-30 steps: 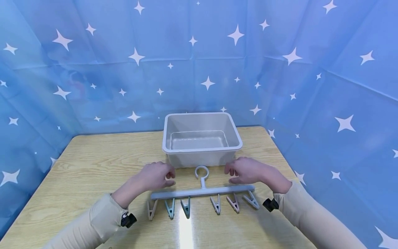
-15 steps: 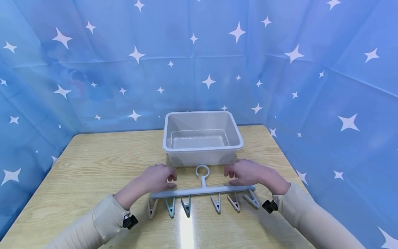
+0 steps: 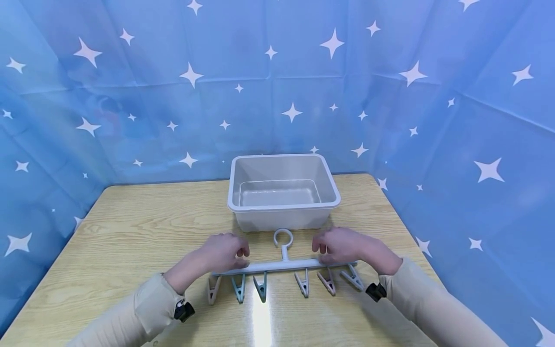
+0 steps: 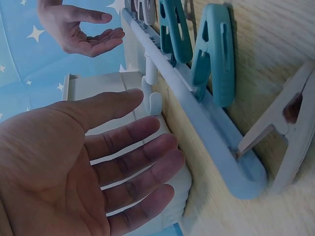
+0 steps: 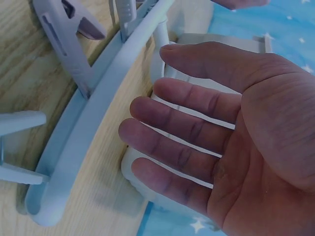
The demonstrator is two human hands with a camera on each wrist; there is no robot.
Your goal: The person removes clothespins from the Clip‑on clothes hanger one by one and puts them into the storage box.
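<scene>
Your left hand [image 3: 225, 251] and right hand [image 3: 340, 245] hover beside the clip hanger [image 3: 282, 265], fingers [image 5: 172, 119] loosely extended and gripping nothing; it lies on the surface [image 3: 151, 212] before the basin [image 3: 282, 220], six clips [image 3: 261, 289] attached, so handling it seems wholly left to do

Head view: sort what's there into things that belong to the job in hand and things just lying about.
Likely in the job:
long, straight, pale grey-blue plastic hanger
six multicoloured V-shaped plastic clips on it
left grip and right grip, near the hanger, holding nothing

Likely just there:
rectangular grey plastic tub, role unclear
light brown wood-grain table
blue cloth with white stars
</scene>
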